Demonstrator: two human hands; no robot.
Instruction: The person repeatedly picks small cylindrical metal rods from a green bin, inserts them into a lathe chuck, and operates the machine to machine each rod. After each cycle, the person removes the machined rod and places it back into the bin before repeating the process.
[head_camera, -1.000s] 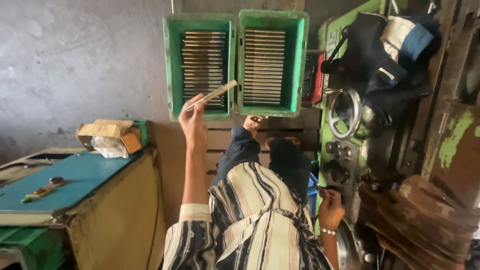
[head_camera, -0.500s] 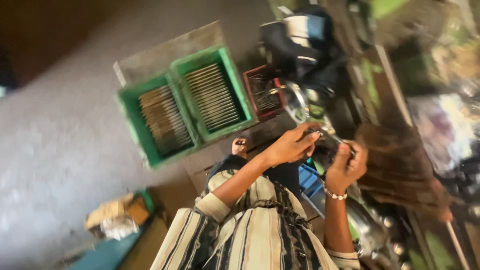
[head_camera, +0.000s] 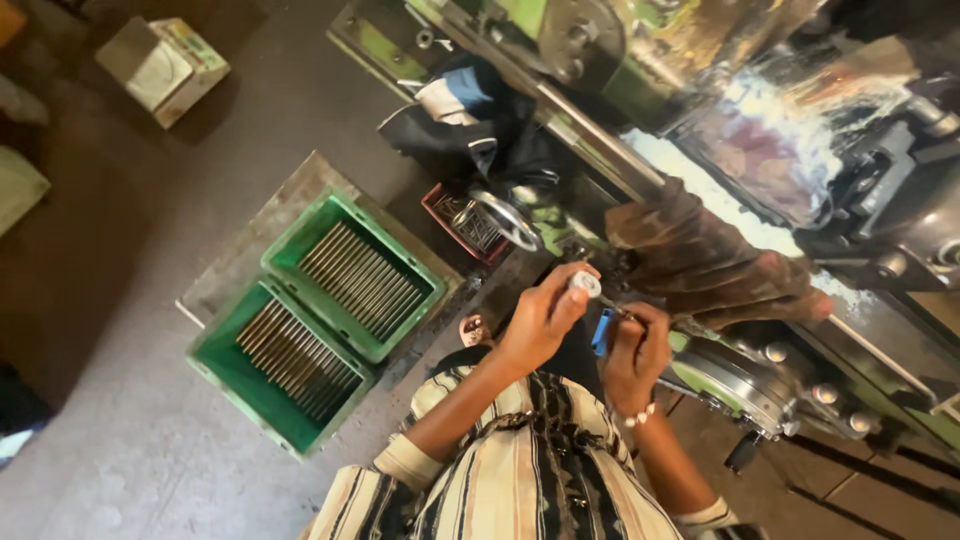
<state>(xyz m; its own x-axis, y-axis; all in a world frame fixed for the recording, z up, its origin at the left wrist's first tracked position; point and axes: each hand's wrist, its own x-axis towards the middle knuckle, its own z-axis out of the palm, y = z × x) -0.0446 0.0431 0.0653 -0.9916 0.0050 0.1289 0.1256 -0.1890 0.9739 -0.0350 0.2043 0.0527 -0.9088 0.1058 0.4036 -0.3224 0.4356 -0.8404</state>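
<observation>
My left hand (head_camera: 537, 322) is closed around a short metal rod (head_camera: 585, 284), whose round end points up at the camera. My right hand (head_camera: 635, 350), with a bead bracelet at the wrist, is right beside it, pinching a small blue tool (head_camera: 600, 331) against the rod's side. Both hands are in front of my striped shirt, close to the green lathe (head_camera: 745, 375). Two green crates (head_camera: 340, 207) (head_camera: 213, 352) filled with several similar rods lie on the floor to the left.
A brown cloth (head_camera: 710, 265) is draped over the lathe bed. A handwheel (head_camera: 505, 220) and a small red crate (head_camera: 452, 212) sit near dark clothing (head_camera: 470, 120) hung on the machine. A pale box (head_camera: 165, 65) stands at the top left on the grey floor.
My left hand has carried the rod from the green crates to my chest and met the right hand. The view has swung from the crates towards the lathe.
</observation>
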